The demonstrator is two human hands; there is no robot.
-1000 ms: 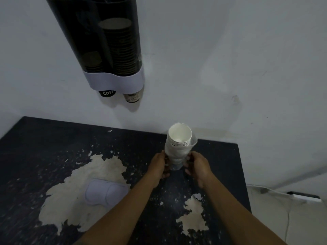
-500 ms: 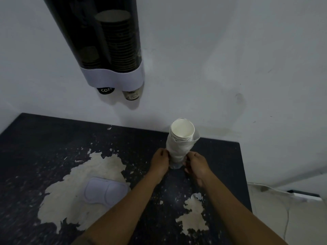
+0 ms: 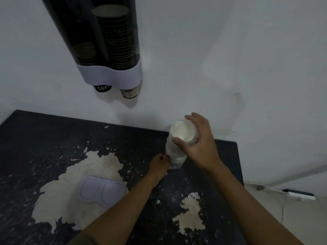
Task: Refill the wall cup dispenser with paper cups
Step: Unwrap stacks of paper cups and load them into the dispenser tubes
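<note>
White paper cup stack point(image 3: 177, 152), seemingly plastic-sleeved, upright near desk point(image 3: 53, 138) back edge. Right hand point(image 3: 200, 144) grip around its rim, left hand point(image 3: 159, 165) pinches base. Wall dispenser point(image 3: 108, 50) up-left, well apart.

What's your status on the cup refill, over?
Left hand pinching the plastic sleeve low on the cup stack. Right hand around its top rim. Dispenser overhead; lid on table, path clear.

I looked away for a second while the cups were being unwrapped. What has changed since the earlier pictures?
The right hand let go of the bottom of the cup stack and rose to grip its top rim. The left hand stayed low, pinching the plastic wrap at the base. The stack still stands on the table; the dispenser and white lid are unchanged.
</note>
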